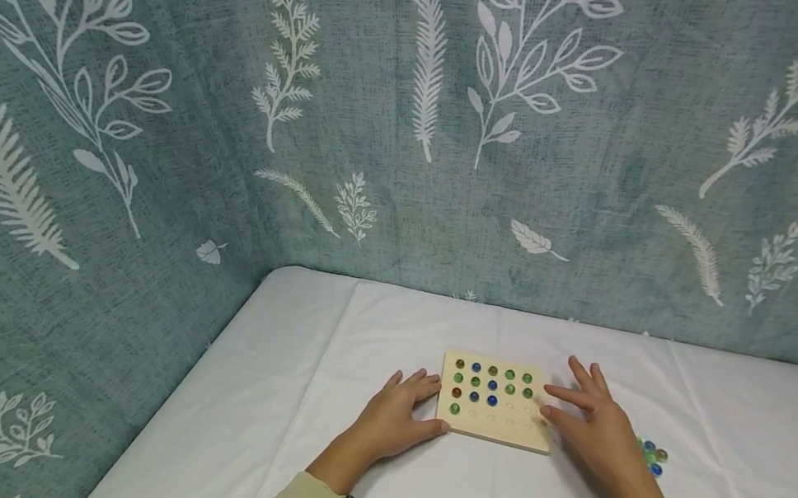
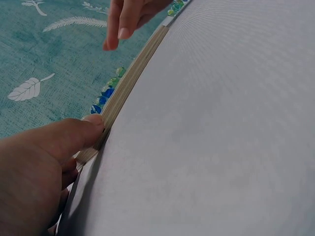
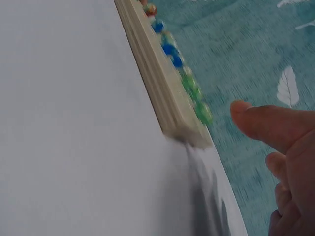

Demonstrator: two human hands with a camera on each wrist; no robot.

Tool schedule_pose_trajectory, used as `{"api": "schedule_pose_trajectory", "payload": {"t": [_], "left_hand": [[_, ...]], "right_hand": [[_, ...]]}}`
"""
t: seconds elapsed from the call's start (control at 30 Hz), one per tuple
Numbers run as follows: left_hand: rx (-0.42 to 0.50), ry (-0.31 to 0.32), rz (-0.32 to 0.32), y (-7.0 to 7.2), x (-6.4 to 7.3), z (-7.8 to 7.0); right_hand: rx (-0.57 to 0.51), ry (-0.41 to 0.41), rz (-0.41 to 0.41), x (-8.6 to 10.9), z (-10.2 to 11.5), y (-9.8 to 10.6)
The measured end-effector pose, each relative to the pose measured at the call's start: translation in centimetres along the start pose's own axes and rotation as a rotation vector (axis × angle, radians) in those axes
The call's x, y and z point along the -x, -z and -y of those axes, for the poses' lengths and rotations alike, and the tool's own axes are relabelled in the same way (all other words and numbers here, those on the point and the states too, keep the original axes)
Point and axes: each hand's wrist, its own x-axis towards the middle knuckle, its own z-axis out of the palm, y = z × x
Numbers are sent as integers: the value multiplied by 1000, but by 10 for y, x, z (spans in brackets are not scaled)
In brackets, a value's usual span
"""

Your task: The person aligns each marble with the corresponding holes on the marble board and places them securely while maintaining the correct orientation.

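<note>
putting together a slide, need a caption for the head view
The left hand touches a wooden board partly filled with glass marbles; the right hand hovers near its opposite edge.

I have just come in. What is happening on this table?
A person's left hand touches the left side of a board, while the right hand hovers near its right edge, with no marble visible in the fingers. Glass marbles fill the two far rows. The third row has three and the nearest row only one, so some holes are empty. A small group of loose marbles lies to the right, beside the right wrist.
</note>
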Motion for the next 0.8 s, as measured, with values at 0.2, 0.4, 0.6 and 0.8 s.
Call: {"api": "schedule_pose_trajectory", "payload": {"t": [0.2,0.4,0.6,0.8], "left_hand": [[1,-1,4,0,1,0],[-2,-3,0,0,2,0],[1,-1,-4,-1,1,0],[5,1,-9,-2,0,-3]], "right_hand": [[24,-48,-65,17,-24,24],[85,-117,-86,28,-57,47],[95,-206,-2,35,-80,65],[51,-242,32,37,-86,67]]}}
